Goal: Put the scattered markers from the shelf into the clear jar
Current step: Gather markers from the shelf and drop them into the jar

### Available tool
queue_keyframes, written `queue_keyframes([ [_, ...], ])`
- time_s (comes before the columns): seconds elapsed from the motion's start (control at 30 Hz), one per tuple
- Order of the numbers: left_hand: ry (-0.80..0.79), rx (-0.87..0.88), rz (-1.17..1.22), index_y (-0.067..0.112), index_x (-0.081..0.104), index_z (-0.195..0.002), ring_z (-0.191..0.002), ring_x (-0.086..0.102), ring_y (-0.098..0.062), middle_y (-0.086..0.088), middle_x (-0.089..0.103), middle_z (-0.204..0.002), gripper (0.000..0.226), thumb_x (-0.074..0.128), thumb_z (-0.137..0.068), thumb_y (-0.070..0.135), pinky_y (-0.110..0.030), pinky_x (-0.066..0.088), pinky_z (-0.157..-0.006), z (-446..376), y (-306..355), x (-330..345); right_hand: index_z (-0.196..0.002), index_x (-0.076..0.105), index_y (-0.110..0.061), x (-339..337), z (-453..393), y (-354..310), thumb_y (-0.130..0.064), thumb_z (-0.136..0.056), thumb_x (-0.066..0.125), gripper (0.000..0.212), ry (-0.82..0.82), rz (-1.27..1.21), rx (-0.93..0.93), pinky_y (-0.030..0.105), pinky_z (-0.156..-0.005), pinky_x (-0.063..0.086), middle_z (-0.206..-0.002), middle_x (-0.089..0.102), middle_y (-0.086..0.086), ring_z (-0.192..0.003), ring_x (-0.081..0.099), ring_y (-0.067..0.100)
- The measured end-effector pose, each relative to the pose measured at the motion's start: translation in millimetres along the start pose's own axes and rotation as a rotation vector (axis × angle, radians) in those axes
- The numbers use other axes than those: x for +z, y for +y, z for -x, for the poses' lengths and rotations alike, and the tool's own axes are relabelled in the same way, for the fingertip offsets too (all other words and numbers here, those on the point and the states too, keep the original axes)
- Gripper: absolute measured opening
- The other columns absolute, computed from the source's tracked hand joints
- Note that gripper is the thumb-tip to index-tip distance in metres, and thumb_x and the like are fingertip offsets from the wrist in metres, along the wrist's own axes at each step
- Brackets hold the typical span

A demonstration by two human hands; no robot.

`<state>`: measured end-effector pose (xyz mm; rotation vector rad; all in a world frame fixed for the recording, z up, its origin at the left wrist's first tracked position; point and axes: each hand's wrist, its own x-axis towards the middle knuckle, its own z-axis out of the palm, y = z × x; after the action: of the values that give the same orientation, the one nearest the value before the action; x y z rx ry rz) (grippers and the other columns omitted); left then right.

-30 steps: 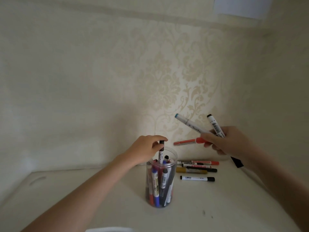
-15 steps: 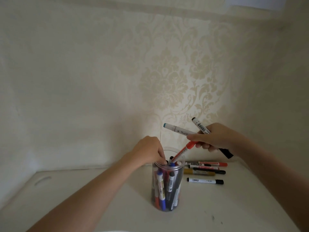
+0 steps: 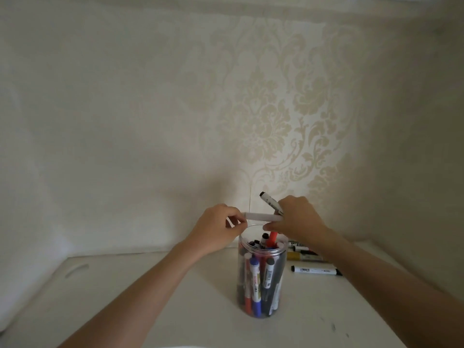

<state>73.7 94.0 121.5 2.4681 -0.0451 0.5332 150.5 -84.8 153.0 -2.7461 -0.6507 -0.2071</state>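
The clear jar (image 3: pixel 261 252) stands on the white shelf (image 3: pixel 150 297) with several markers upright inside it. Directly over its mouth my right hand (image 3: pixel 296 219) grips a black-capped white marker (image 3: pixel 270 201) and a horizontal white marker (image 3: pixel 261 216). A red marker (image 3: pixel 272 241) stands in the jar's mouth just under that hand; whether the fingers still hold it I cannot tell. My left hand (image 3: pixel 221 228) is at the jar's left rim and pinches the left end of the horizontal white marker. Several loose markers (image 3: pixel 313 270) lie on the shelf to the right of the jar.
Patterned wallpaper (image 3: pixel 276 121) closes the back and the right side of the shelf. A cut-out handle slot (image 3: pixel 76 270) sits in the shelf surface at the left.
My right hand has moved left and down over the jar, and the red marker now stands in its mouth. My left hand has taken hold of the white marker's end.
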Motion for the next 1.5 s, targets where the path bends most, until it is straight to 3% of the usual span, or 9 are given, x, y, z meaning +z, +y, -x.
queue_keyframes([
  [0.2,0.024,0.024,-0.038,0.028,0.076,-0.093,-0.081,0.058,-0.009,0.006,0.061,-0.093,0.010,0.068,-0.088,0.032,-0.024,0.048,-0.075,0.5,-0.9,3.6,-0.067,0.049,-0.015,-17.8,-2.5,3.2,-0.050,-0.081,0.063,0.041,-0.099,-0.056,-0.014,0.017,-0.044,0.039,-0.059,0.050,-0.003,-0.045,0.045,0.009],
  [0.37,-0.289,-0.034,-0.232,0.027,0.074,-0.106,-0.115,0.044,-0.017,0.003,0.057,-0.116,0.026,0.052,-0.093,0.032,-0.034,0.043,-0.095,-9.0,11.7,3.9,-0.081,0.065,-0.017,-61.9,18.6,26.2,-0.026,-0.092,0.056,0.018,-0.275,-0.407,-0.010,0.018,-0.050,0.044,-0.058,0.058,-0.006,-0.047,0.049,0.008],
  [0.47,-0.453,-0.169,-0.308,0.021,0.065,-0.076,-0.086,0.060,-0.026,0.000,0.056,-0.084,0.021,0.047,-0.086,0.027,-0.029,0.044,-0.069,-21.4,24.9,8.4,-0.091,0.065,-0.023,-73.9,32.1,35.3,-0.026,-0.089,0.060,0.006,-0.285,-0.350,-0.090,0.018,-0.049,0.046,-0.064,0.070,-0.002,-0.045,0.052,0.005],
  [0.53,-0.543,-0.239,-0.405,0.014,0.046,-0.066,-0.057,0.041,-0.020,0.000,0.039,-0.065,0.022,0.046,-0.087,0.019,-0.026,0.029,-0.053,-27.0,36.8,11.8,-0.090,0.063,-0.024,-76.4,36.7,38.6,-0.031,-0.081,0.069,0.012,-0.246,-0.248,-0.109,0.020,-0.051,0.049,-0.069,0.074,-0.001,-0.047,0.055,0.006],
  [0.63,-0.597,-0.240,-0.472,0.007,0.064,-0.080,-0.060,0.042,-0.016,-0.001,0.048,-0.069,0.016,0.052,-0.087,0.013,-0.024,0.031,-0.054,-36.2,42.5,15.6,-0.077,0.069,-0.023,-75.2,35.3,36.7,-0.034,-0.069,0.078,0.016,-0.086,-0.102,-0.094,0.022,-0.054,0.048,-0.065,0.070,0.000,-0.047,0.055,0.007],
  [0.77,-0.561,-0.193,-0.325,0.021,0.075,-0.111,-0.077,0.059,-0.006,0.000,0.073,-0.106,0.025,0.067,-0.088,0.022,-0.016,0.041,-0.062,-37.1,37.3,15.6,-0.086,0.073,-0.019,-68.9,26.2,28.6,-0.029,-0.073,0.077,0.017,-0.039,-0.106,-0.102,0.018,-0.048,0.043,-0.069,0.066,-0.001,-0.046,0.051,0.007],
  [0.97,-0.508,-0.174,-0.089,0.026,0.078,-0.100,-0.105,0.062,-0.016,-0.002,0.072,-0.111,0.023,0.080,-0.078,0.033,-0.024,0.043,-0.082,-33.9,29.1,17.9,-0.109,0.061,-0.013,-58.8,17.3,18.9,-0.023,-0.087,0.061,0.025,0.084,-0.135,-0.158,0.032,-0.067,0.054,-0.093,0.067,0.007,-0.077,0.066,0.021],
  [1.13,-0.553,-0.194,0.163,0.024,0.078,-0.100,-0.110,0.064,-0.019,-0.001,0.074,-0.109,0.026,0.072,-0.084,0.043,-0.032,0.047,-0.096,-28.8,22.6,13.1,-0.099,0.059,-0.009,-56.3,13.3,14.6,-0.029,-0.080,0.072,0.030,0.078,-0.140,-0.137,0.020,-0.051,0.046,-0.083,0.064,0.005,-0.060,0.057,0.012],
  [1.5,-0.453,-0.208,0.617,0.029,0.058,-0.129,-0.122,0.059,-0.006,0.006,0.063,-0.132,0.046,0.074,-0.086,0.030,-0.031,0.049,-0.103,-2.5,-6.2,5.6,-0.099,0.059,-0.010,2.8,9.1,-13.7,-0.041,-0.077,0.072,0.040,-0.057,0.111,-0.128,0.030,-0.065,0.048,-0.086,0.058,0.005,-0.073,0.056,0.020],
])
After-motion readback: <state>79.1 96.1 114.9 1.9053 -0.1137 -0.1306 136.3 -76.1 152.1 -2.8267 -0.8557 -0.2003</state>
